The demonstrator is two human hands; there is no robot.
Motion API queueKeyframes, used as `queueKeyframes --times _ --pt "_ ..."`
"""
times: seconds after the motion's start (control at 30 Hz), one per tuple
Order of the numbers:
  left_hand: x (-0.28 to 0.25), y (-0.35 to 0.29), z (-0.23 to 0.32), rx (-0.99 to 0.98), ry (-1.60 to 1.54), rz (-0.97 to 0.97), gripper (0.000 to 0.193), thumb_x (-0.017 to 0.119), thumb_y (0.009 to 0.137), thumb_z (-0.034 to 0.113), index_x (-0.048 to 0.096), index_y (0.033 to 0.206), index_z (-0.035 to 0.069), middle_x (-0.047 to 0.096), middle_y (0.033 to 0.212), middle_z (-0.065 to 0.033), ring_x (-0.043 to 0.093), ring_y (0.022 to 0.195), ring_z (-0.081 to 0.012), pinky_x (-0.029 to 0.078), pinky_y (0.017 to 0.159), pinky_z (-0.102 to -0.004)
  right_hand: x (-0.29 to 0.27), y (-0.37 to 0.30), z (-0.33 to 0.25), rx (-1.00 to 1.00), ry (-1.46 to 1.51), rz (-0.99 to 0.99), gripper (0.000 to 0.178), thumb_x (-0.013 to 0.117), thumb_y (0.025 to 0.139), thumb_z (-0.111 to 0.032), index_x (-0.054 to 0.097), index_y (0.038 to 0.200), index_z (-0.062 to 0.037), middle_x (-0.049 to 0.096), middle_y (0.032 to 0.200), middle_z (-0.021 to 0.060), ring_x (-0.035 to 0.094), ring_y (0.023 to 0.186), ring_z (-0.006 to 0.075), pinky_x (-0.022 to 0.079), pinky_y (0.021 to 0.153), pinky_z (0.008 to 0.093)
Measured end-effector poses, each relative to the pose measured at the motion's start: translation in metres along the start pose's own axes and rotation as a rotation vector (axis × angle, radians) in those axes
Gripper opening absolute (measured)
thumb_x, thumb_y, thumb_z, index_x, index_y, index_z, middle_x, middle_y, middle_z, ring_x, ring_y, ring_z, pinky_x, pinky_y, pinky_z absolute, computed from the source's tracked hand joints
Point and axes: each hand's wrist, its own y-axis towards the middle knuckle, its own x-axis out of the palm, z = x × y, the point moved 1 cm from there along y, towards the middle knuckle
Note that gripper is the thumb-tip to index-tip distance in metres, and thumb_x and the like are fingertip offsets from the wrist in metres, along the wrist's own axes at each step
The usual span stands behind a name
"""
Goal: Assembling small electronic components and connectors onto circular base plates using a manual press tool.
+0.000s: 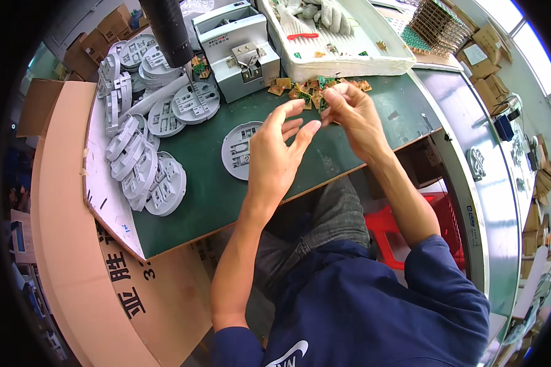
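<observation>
A round light-grey plastic housing (235,151) lies on the green bench mat, partly covered by my left hand (274,144). That hand is raised above the housing with thumb and fingers apart, holding nothing I can see. To its right, my right hand (355,119) has thumb and fingers pinched on a small green circuit board (323,104), mostly hidden by the fingertips. Just beyond it spreads a pile of small orange and green circuit boards (281,85).
Several grey housings (165,183) are heaped at the left. A dark powered screwdriver (168,33) hangs over them, tip down, beside a grey metal machine (241,61). A white foam tray (373,61) with gloves (333,18) stands at the back. A red stool (382,229) is under the bench.
</observation>
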Motion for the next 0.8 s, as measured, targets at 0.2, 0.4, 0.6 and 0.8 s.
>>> queueKeyframes --times 0.2,0.4,0.6,0.8 --pt "-0.003 -0.003 0.012 -0.066 -0.068 0.059 0.021 0.072 0.099 0.014 0.071 0.108 -0.005 0.078 0.092 -0.0102 0.074 0.085 -0.0122 0.057 0.075 -0.0260 0.010 -0.014 0.008 0.131 0.237 -0.173 0.022 0.066 0.104 -0.022 0.063 0.118 -0.0059 0.069 0.105 0.0046 0.069 0.091 0.0111 0.060 0.079 0.0301" --pt "-0.050 -0.003 -0.003 -0.246 -0.117 -0.172 0.032 0.070 0.101 0.026 0.073 0.108 -0.006 0.073 0.086 -0.0053 0.069 0.080 -0.0074 0.054 0.076 -0.0235 0.016 -0.019 -0.027 -0.594 -0.772 -0.361 0.053 0.078 0.086 -0.004 0.063 0.137 -0.0058 0.067 0.125 0.0103 0.067 0.107 0.0255 0.057 0.088 0.0352" --pt "-0.063 -0.010 -0.002 -0.366 -0.200 -0.305 0.037 0.069 0.102 0.031 0.074 0.113 -0.004 0.074 0.093 -0.0062 0.070 0.086 -0.0101 0.056 0.081 -0.0252 0.027 -0.027 -0.031 -0.629 -0.916 -0.562 0.043 0.079 0.082 -0.001 0.070 0.124 -0.0032 0.072 0.115 0.0125 0.069 0.103 0.0338 0.056 0.086 0.0405" --pt "-0.061 -0.025 -0.001 -0.165 -0.331 -0.162 0.026 0.070 0.102 0.020 0.074 0.115 -0.003 0.074 0.095 -0.0059 0.071 0.087 -0.0108 0.056 0.082 -0.0262 0.030 -0.033 -0.025 -0.109 -0.581 -0.425 0.040 0.074 0.089 0.003 0.068 0.129 -0.0027 0.074 0.118 0.0075 0.072 0.103 0.0181 0.058 0.092 0.0306"
